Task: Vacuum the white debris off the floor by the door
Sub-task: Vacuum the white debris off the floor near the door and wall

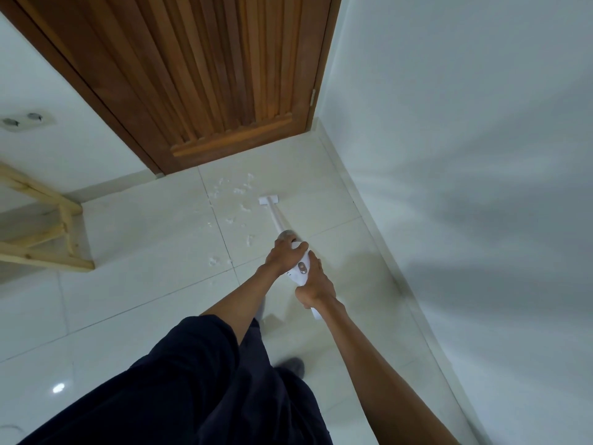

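Debris [239, 191] near the door [224, 75] could scatter if you push the nozzle [269, 200] fast; your left hand [285, 255] and right hand [316, 284] both clasp the vacuum [301, 272]

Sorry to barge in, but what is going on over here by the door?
A person is working a white stick vacuum with both hands: the left hand grips the body further forward and the right hand grips the handle behind it. The floor head sits on the tiled floor in front of the wooden door, at the right edge of the white debris. Bits lie scattered left of the head, so cleaning is not yet finished.
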Available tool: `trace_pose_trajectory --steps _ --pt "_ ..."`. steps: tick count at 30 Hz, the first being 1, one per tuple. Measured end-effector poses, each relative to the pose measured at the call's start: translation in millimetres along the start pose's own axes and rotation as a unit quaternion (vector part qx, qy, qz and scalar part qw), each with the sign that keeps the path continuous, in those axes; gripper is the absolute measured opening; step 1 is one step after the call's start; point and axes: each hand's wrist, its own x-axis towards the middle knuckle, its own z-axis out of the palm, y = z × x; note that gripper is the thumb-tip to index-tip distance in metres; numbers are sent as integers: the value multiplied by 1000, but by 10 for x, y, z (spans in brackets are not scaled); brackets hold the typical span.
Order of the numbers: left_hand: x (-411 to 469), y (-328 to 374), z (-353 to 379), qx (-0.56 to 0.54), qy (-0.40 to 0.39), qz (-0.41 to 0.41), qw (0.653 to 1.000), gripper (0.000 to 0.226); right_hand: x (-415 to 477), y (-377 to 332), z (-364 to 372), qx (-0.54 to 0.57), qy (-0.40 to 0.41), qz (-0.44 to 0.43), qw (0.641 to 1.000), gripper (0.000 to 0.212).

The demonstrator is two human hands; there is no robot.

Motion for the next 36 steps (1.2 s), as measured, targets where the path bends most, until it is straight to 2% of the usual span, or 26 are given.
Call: trace_pose_trajectory --steps 3,10,16,26,36 --pt "-104 -35 90 -14 9 -2 1000 63 -78 88 29 -25 0 -10 1000 88" --pt "-221 -120 207 -25 10 -23 999 71 -193 207 71 -81 -4 -20 996 94" --pt "-117 -98 126 -28 9 -22 999 58 -130 103 41 -97 10 -26 995 93" --pt "340 137 -520 -54 3 -17 998 57 333 -566 -120 -140 40 -46 988 92" --pt "843 548 -1324 -49 -1 14 999 67 818 -1424 -344 -58 38 -17 997 78"
